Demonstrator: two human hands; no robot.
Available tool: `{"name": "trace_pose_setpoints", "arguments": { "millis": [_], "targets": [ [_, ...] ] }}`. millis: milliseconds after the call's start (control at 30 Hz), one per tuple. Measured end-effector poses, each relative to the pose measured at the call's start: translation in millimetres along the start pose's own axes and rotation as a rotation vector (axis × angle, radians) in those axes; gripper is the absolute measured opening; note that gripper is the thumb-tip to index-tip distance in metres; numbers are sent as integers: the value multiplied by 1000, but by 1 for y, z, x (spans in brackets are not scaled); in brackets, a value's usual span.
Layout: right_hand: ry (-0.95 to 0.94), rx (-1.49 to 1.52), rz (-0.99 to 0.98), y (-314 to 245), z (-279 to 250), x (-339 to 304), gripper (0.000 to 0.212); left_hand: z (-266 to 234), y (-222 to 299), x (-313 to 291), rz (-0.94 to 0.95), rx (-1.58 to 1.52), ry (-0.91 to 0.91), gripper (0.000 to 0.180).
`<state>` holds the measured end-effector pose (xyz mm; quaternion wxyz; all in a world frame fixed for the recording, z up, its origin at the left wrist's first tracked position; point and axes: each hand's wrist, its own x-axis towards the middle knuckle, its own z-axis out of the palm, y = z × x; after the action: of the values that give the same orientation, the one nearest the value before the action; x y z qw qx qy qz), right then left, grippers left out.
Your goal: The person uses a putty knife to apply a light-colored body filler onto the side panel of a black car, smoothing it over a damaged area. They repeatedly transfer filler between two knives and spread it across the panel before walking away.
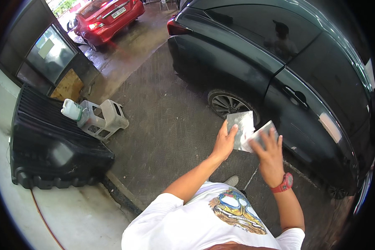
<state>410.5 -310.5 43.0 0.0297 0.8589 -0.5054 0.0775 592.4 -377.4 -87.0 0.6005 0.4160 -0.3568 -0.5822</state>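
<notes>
My left hand point(226, 141) grips a flat, square, grey plate point(240, 121) by its left edge, thumb on top. Whitish smears, which look like a paste, mark the plate's face. In my right hand point(271, 160) is a thinner-looking flat grey piece point(267, 129), with my fingers spread over its face. Its lower left edge meets or overlaps the plate's right side; motion blur hides the exact contact. Both pieces are held in the air before a dark car point(225, 58). A pale patch point(330, 127) shows on the car's door.
Left of me, a large black ribbed plastic liner point(62, 146) leans on a white wall. Beside it are a grey plastic stool point(112, 118) and a white jug point(71, 109). A red car point(106, 25) stands farther back on wet floor. A hose point(43, 216) runs down the wall.
</notes>
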Motion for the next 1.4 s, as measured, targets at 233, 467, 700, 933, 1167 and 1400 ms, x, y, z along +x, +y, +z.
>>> {"name": "trace_pose_setpoints", "arguments": {
  "millis": [233, 467, 700, 933, 1167, 1400],
  "targets": [
    [118, 8, 138, 7, -2, 3, 60, 16, 16, -17, 86, 184, -207, 50],
    [-47, 77, -66, -7, -26, -13, 60, 3, 21, 1, 41, -284, 169, 37],
    [19, 481, 172, 0, 0, -10, 60, 26, 23, -9, -156, -431, -145, 39],
    [121, 812, 283, 28, 17, -8, 68, 28, 36, -22, -316, -401, -236, 42],
    [198, 1830, 674, 14, 15, -15, 51, 16, 21, -1, 23, -126, 87, 38],
    [237, 1643, 688, 69, 25, -21, 47, 11, 47, -11, -235, -407, -178, 45]
  ]
}}
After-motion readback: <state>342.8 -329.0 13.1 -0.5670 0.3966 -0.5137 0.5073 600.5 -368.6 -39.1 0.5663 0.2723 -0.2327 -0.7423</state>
